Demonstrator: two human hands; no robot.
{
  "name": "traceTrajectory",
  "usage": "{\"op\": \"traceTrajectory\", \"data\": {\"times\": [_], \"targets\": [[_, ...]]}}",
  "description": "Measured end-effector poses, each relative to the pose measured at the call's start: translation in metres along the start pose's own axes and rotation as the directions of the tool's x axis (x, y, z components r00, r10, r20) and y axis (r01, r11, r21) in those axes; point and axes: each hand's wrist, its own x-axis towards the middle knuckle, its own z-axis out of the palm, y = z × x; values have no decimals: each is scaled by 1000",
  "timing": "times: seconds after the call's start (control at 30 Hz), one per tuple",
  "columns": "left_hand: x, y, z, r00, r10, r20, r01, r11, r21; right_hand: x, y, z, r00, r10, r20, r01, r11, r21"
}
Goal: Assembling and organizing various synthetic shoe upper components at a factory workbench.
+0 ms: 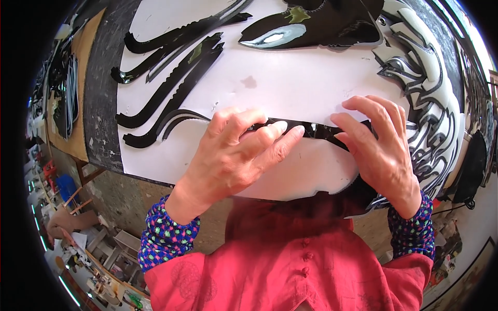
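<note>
A glossy black strip (317, 131) lies across the white sheet (306, 83) in front of me, running under both hands. My left hand (236, 153) is closed on it, fingers bent, with its fingertips pressed on the strip's surface. My right hand (383, 150) has two digits at the strip's edges farther right and another finger raised above the sheet. Beside the left hand, a thin curved black-and-grey piece (179, 118) reaches away to the left. The strip's ends are partly hidden beneath my hands.
Several long black curved strips (166, 85) lie at the left of the sheet. A large black piece with a pale eye-like patch (275, 37) is at the top. Layered white-and-black curled pieces (430, 98) line the right side. Brown board (83, 93) rests at far left.
</note>
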Motion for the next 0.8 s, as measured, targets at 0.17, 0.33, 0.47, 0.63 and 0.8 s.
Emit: {"op": "traceTrajectory", "data": {"times": [0.17, 0.33, 0.47, 0.63, 0.8], "targets": [[-3, 2, 1, 1000, -4, -13, 5, 1000, 9, -15, -19, 2, 973, -55, 225, 65, 997, -35], [-4, 5, -1, 999, -14, -35, 14, 1000, 19, -21, -24, 7, 948, 21, 317, -39, 998, 50], [-6, 6, -1, 999, -7, -46, 9, 999, 46, -22, -29, 12, 946, 49, 321, -79, 994, 82], [-4, 4, -5, 999, 9, -46, -6, 998, 69, -20, -36, 17, 946, 74, 314, -78, 997, 0], [-2, 5, -7, 997, 32, -73, -26, 997, 74, -12, -40, 8, 943, -1, 334, 31, 996, -84]]}}
